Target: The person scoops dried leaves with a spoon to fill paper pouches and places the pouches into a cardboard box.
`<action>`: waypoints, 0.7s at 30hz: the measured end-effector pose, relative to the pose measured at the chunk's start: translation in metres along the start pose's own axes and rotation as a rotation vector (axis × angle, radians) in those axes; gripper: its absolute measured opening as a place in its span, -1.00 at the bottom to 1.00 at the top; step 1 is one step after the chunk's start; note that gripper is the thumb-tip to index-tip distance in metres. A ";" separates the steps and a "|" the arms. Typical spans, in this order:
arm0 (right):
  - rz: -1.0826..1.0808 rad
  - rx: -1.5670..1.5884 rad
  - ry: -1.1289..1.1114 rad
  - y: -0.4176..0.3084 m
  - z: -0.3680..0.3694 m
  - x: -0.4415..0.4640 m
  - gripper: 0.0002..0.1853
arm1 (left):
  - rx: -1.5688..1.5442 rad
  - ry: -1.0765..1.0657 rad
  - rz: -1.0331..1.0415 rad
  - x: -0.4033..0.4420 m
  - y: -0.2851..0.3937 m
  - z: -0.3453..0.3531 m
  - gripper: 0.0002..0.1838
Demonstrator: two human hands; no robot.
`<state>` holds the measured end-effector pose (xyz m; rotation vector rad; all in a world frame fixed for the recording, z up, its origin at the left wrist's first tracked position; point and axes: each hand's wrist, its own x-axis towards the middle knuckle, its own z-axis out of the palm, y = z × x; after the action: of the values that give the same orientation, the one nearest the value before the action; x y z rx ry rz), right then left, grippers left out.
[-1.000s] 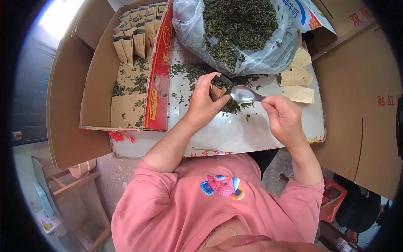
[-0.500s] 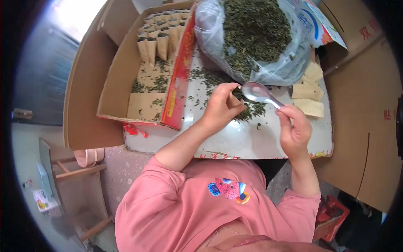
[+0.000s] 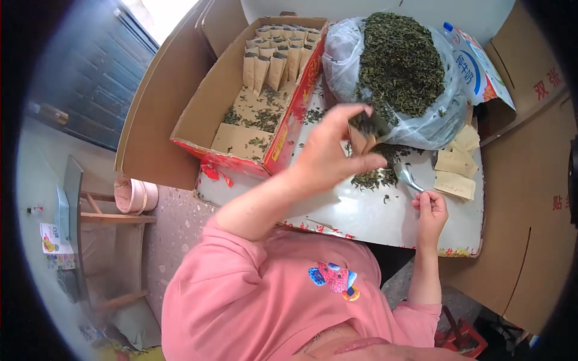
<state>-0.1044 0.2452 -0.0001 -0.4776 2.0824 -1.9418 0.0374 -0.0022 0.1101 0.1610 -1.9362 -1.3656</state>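
Packet (image 3: 360,141) held in left hand (image 3: 330,150), spoon (image 3: 410,179) in right hand (image 3: 431,212), leaf-filled bag (image 3: 343,51) beyond

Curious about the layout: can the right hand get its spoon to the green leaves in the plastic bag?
Likely yes: the plastic bag gapes open, its green leaves exposed; the left hand seems beside, not across, the path from the right hand.

The dried leaves (image 3: 402,69) at the far side are dark green, the spoon (image 3: 408,177) silvery, the paper packets (image 3: 455,161) at right pale tan. The left cardboard box (image 3: 299,105) is red outside, brown inside; the near shirt (image 3: 235,301) is pink.
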 end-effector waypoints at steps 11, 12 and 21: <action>0.098 0.067 0.018 0.007 -0.003 -0.002 -0.91 | 0.448 0.034 -0.268 0.110 -0.064 -0.155 -0.50; 0.095 0.070 0.019 0.008 -0.002 -0.002 -0.91 | 0.501 -0.026 -0.378 0.110 -0.066 -0.156 -0.48; 0.099 0.015 0.026 0.008 0.001 -0.005 -0.91 | 0.956 -0.228 -0.411 0.118 -0.115 -0.128 -0.54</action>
<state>-0.0995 0.2471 -0.0079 -0.3419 2.0646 -1.9156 -0.0008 -0.2060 0.0905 0.9268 -2.7163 -0.5738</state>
